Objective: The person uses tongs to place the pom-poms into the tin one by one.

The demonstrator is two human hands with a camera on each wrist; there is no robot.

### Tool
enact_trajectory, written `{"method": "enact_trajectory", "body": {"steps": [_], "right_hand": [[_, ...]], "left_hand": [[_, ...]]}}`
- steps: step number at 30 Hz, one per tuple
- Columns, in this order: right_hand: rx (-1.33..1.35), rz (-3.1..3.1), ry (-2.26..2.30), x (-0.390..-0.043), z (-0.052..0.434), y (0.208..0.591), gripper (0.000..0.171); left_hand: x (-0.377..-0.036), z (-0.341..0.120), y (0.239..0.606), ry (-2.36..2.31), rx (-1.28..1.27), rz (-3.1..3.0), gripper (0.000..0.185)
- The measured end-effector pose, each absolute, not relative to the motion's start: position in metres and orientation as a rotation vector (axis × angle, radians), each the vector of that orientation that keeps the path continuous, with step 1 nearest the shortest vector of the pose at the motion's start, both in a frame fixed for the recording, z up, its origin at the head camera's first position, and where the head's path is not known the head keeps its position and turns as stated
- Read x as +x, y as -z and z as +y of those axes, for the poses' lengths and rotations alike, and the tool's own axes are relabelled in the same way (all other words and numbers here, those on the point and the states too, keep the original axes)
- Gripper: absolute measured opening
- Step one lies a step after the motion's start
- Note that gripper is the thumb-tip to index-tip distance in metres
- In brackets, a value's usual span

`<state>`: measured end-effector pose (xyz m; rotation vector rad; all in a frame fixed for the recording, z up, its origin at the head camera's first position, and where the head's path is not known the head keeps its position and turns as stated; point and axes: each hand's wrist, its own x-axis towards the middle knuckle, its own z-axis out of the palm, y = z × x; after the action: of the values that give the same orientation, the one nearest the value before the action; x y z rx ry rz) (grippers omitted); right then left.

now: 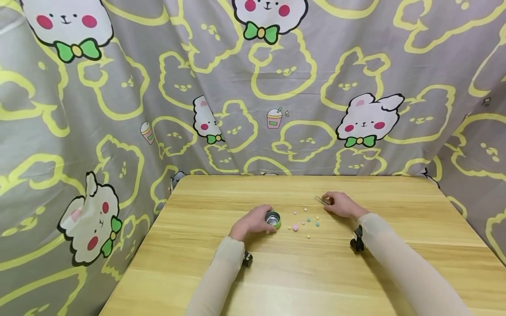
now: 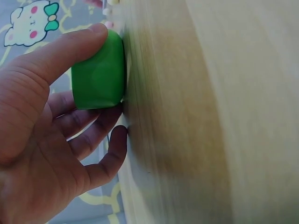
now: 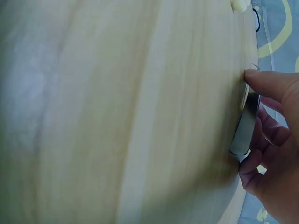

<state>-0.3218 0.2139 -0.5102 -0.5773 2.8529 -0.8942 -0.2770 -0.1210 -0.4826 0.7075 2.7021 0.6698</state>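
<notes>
A small round green tin [image 1: 273, 219] with a shiny metal inside stands on the wooden table [image 1: 316, 276]; my left hand [image 1: 257, 220] grips it from the left. In the left wrist view my thumb [image 2: 70, 46] and curled fingers wrap the green tin [image 2: 98, 70]. Right of the tin lie several small pastel beads [image 1: 305, 221], one larger pink bead [image 1: 295, 227] among them. Beyond the beads, my right hand [image 1: 337, 204] pinches metal tweezers [image 1: 321, 200], tips pointing left. In the right wrist view the tweezers [image 3: 247, 121] lie against the tabletop under my thumb.
A grey curtain [image 1: 118, 109] printed with yellow and white bears hangs behind and beside the table. Bare wood stretches in front of both forearms and out to the right edge. Black wrist cameras [image 1: 357, 242] sit on both sleeves.
</notes>
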Motion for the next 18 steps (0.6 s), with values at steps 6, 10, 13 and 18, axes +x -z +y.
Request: {"method": "enact_trajectory", "body": {"steps": [6,10,13,18], "right_hand": [[-0.556,2.849,0.885,-0.319,0.215,0.509,0.031],[-0.568,2.852,0.878,-0.316,0.216,0.507,0.027],[-0.596,2.862,0.863,-0.314,0.216,0.506,0.024],[-0.628,2.876,0.854,-0.309,0.218,0.502,0.023]], "left_hand": [[-0.278,-0.119,0.484,-0.683,0.699,2.693,0.051],[-0.279,-0.119,0.486,-0.705,0.707,2.696,0.051],[-0.280,-0.120,0.487,-0.716,0.714,2.698,0.050],[-0.281,-0.121,0.489,-0.737,0.711,2.688,0.050]]}}
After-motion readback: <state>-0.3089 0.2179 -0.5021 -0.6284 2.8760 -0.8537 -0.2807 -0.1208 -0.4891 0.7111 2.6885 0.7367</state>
